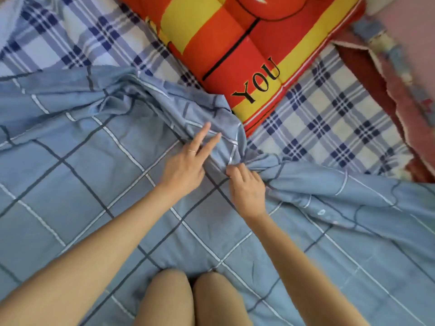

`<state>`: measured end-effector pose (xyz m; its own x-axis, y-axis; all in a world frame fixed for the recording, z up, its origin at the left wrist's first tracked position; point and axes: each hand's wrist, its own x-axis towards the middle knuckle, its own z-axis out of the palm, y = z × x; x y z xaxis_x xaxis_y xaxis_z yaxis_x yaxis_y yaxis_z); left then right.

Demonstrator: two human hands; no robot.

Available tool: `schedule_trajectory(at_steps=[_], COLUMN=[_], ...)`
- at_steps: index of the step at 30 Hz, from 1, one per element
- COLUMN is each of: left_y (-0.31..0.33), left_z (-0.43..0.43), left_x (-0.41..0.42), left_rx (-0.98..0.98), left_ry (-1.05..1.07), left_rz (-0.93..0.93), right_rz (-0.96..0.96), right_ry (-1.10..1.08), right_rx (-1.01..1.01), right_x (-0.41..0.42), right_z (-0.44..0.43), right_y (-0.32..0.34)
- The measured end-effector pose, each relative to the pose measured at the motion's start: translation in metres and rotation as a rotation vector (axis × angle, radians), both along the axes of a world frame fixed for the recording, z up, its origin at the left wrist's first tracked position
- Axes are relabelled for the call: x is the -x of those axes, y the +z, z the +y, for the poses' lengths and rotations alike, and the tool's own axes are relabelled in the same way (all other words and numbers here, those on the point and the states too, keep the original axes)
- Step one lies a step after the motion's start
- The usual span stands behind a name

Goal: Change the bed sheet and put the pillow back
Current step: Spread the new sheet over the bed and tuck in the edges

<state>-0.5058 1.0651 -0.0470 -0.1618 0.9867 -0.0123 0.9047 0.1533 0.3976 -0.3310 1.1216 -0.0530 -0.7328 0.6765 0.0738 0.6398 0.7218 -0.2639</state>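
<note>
The blue checked sheet point(94, 184) lies spread over the bed under both hands and both forearms. It is flat on the near side of the hands and gathered into a rumpled ridge that runs out to either side of them.

The left hand point(184, 167) rests on that ridge with two fingers point(204, 132) straight and laid along a fold. A thin ring point(191, 151) shows on one of them. Its thumb and other fingers are hidden from the camera, so whether they pinch any cloth cannot be told.

The right hand point(247, 187), just beside the left, has its fingers curled and pinches a tight bunch of the same sheet at its fingertips point(231, 169).

Beyond the hands a white and navy plaid sheet point(329, 118) is uncovered, reaching away on both sides.

The red and yellow pillow point(235, 43), printed with the word YOU, lies on the plaid sheet just past the left hand's fingertips. Its near corner touches the gathered blue cloth.

Far to the right of the right hand, a dark red cloth point(376, 74) edges the bed.

A small white button point(321, 211) sits on the blue sheet to the right of the right wrist.

The person's bare knees point(169, 297) press into the blue sheet between the forearms, on the near side of the hands.
</note>
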Motion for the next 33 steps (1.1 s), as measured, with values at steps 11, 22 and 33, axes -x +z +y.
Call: schedule_trajectory(at_steps=[11, 22, 33], left_y=[0.024, 0.024, 0.074], left_z=[-0.002, 0.035, 0.174], left_x=[-0.021, -0.043, -0.023], left_rx=[0.431, 0.477, -0.166], left_ry=[-0.285, -0.156, 0.268], left_rz=[-0.039, -0.182, -0.645], right_rz=[-0.224, -0.736, 0.166], right_ry=[-0.478, -0.055, -0.718], right_rx=[0.264, 0.565, 0.177], right_x=[-0.090, -0.081, -0.047], right_z=[0.069, 0.118, 0.286], right_y=[0.038, 0.067, 0.105])
